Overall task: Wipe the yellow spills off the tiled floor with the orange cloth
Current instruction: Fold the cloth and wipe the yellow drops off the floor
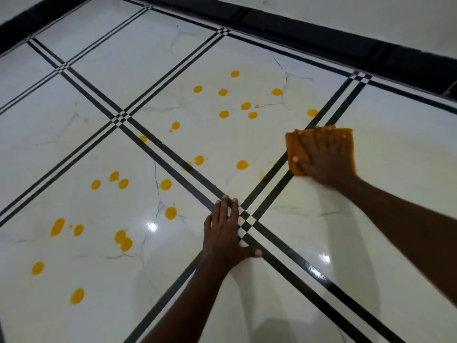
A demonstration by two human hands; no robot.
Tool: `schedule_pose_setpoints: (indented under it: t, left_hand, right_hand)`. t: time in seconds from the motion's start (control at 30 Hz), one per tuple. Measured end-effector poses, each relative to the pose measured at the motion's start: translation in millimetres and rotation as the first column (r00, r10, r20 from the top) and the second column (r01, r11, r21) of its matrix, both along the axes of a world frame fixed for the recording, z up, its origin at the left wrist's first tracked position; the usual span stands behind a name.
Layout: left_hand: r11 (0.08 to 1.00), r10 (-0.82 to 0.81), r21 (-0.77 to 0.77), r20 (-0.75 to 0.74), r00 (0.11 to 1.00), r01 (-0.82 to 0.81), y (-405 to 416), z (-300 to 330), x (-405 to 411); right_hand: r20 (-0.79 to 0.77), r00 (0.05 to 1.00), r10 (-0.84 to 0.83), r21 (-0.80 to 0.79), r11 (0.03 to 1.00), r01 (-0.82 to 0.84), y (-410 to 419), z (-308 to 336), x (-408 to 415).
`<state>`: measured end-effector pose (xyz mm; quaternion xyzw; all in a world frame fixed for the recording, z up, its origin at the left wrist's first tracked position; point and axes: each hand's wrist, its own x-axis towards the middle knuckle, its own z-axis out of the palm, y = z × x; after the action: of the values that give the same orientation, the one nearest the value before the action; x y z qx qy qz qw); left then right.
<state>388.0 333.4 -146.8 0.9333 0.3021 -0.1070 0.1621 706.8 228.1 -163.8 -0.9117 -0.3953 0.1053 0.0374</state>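
Several yellow spills dot the glossy white tiled floor, spread from the lower left up to the middle right. My right hand lies flat with spread fingers on the folded orange cloth, pressing it to the floor beside a black double stripe. One yellow spot lies just beyond the cloth. My left hand rests flat on the floor with straight fingers, at a crossing of black stripes, holding nothing.
Black double stripes cross the tiles diagonally. A black skirting band runs along the white wall at the top. Faint yellowish smears show on the tile to the right of the cloth. Light glare spots sit near my left hand.
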Motion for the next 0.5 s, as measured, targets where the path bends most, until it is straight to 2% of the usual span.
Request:
schedule_pose_setpoints:
  t: [0.03, 0.07, 0.13, 0.23, 0.3, 0.37, 0.43, 0.5]
  left_hand:
    - [1.0, 0.0, -0.001, 0.0, 1.0, 0.0, 0, 0, 0]
    - [1.0, 0.002, -0.003, -0.007, 1.0, -0.002, 0, 2, -2]
    - [1.0, 0.017, -0.005, -0.012, 1.0, -0.017, 0, 6, -4]
    - [0.999, 0.038, -0.006, -0.023, 0.999, -0.038, -3, 7, -8]
    - [0.999, 0.044, -0.001, -0.021, 0.999, -0.044, -3, 7, -10]
    - [0.999, 0.041, 0.007, -0.024, 0.999, -0.041, -2, 5, -8]
    - [0.999, 0.023, 0.027, -0.041, 0.999, -0.022, 0, 4, -7]
    - [0.999, 0.014, 0.029, -0.057, 0.998, -0.012, 0, 4, -7]
  right_hand:
    - [-0.015, 1.0, -0.012, 0.014, 1.0, 0.013, 18, 1, -15]
    - [0.002, 0.999, 0.045, 0.018, 0.999, -0.045, 33, -1, -39]
    - [0.022, 0.971, 0.238, 0.033, 0.97, -0.239, 41, -8, -95]
    - [0.026, 0.912, 0.41, 0.044, 0.911, -0.411, -3, -12, -124]
    - [0.067, 0.935, 0.349, 0.044, 0.935, -0.352, -38, -15, -94]
    - [0.112, 0.975, 0.193, -0.012, 0.981, -0.192, -46, -13, -45]
    - [0.086, 0.996, 0.013, 0.015, 1.0, -0.015, -23, -9, -13]
    - [0.042, 0.997, -0.057, 0.038, 0.998, 0.055, 11, -7, -28]
